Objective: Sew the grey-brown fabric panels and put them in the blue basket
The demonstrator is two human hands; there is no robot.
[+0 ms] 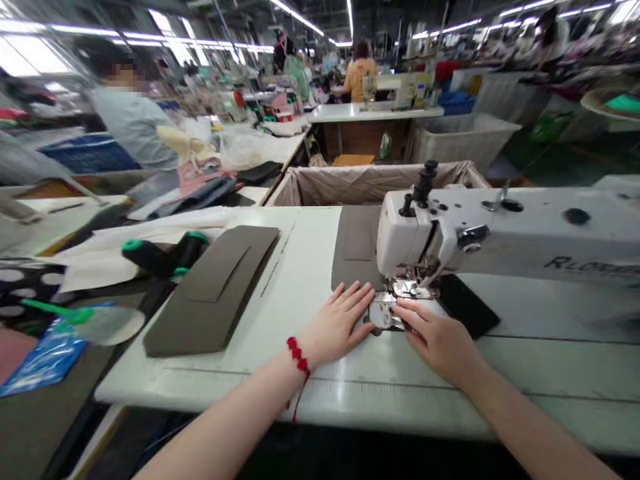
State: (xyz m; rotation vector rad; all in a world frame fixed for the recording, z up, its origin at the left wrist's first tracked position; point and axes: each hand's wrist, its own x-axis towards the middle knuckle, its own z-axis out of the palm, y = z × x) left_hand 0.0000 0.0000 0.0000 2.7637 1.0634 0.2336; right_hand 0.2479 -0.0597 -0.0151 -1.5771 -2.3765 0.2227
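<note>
My left hand lies with fingers spread, its fingertips at the near edge of a grey-brown fabric piece that carries a smaller rectangular patch. A red bracelet circles that wrist. Fingers of my right hand stretch out over the metal plate, close to the presser foot of a white sewing machine. No held object shows in the right hand; its thumb is partly hidden. A black flat piece rests under the machine arm. Left of my hands lies a stack of grey-brown fabric pieces.
Black thread cones and a clear plastic item with a green stem lie at left. Behind the white table stands a cloth-lined bin. A person sits at left; another in yellow is farther back.
</note>
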